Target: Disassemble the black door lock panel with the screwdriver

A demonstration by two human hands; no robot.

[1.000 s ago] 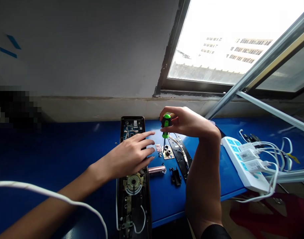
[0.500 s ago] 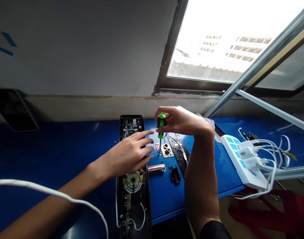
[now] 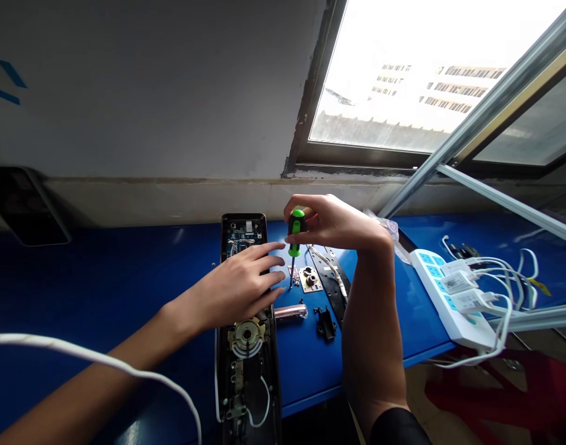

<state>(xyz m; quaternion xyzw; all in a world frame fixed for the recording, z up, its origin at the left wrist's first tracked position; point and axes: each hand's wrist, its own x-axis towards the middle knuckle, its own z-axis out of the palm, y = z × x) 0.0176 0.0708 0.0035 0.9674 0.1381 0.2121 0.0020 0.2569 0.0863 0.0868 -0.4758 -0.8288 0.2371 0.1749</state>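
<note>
An opened black door-lock body point(image 3: 247, 346) lies lengthwise on the blue table point(image 3: 102, 278), its circuit board and brass mechanism showing. My left hand point(image 3: 239, 285) rests flat on its middle, fingers stretched out. My right hand point(image 3: 336, 222) pinches the top of a green-handled screwdriver point(image 3: 295, 238), held upright with its tip down among small screws and a small red piece just right of the lock body. A brass plate point(image 3: 309, 279) lies beside the tip.
A black metal strip with a white cable point(image 3: 332, 275), a pinkish metal cylinder point(image 3: 290, 311) and a small black part point(image 3: 326, 322) lie near my right forearm. A white power strip point(image 3: 454, 296) with chargers sits at the right edge. A white cord point(image 3: 102, 364) crosses the lower left.
The screwdriver and my right hand have shifted left, the tip moving from the brass plate to the small screws. My left hand has stayed on the lock body.
</note>
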